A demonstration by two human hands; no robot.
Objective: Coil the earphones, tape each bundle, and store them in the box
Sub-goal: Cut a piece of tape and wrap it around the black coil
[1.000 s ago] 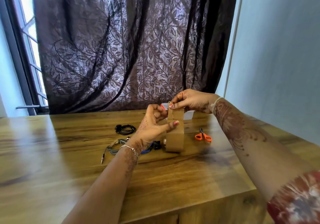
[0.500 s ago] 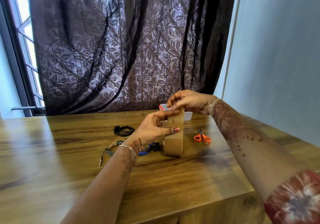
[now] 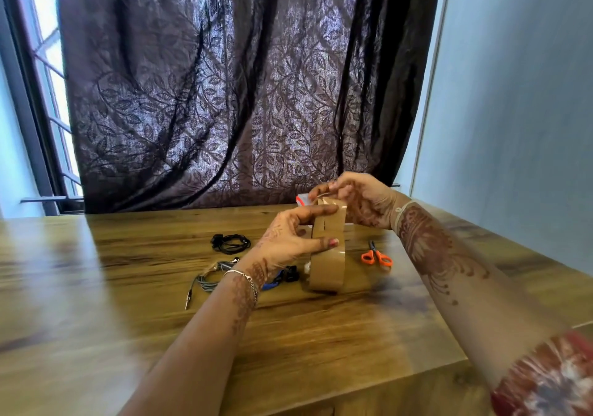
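- Head view, only one I've got. I see both hands up over a wooden table (image 3: 321,335), dark leaf-print curtain (image 3: 240,94) behind.
- Brown tape roll (image 3: 327,264) is on edge, its bottom at or just off the tabletop; can't tell which.
- Left hand (image 3: 288,242) is closed on the roll: thumb over the top of it, a finger across the front face.
- Right hand (image 3: 359,200) is pinched shut on the peeled tape end (image 3: 325,202), just above the roll. A short strip runs from the roll up to that pinch.
- Black earphones (image 3: 230,243) lie coiled on the table, left of the hands and apart from them.
- Grey earphones (image 3: 210,279) lie in a loose bundle nearer me, plug trailing off to the left, partly behind my left wrist.
- Blue earphones (image 3: 272,284) are just a sliver showing under the left wrist, with a small black piece beside them by the roll.
- Orange-handled scissors (image 3: 377,256) lie flat to the right of the roll, untouched.
- Box (image 3: 301,199) sits at the far table edge behind the hands, mostly hidden. I see a white body and a red edge; can't tell if it's open.
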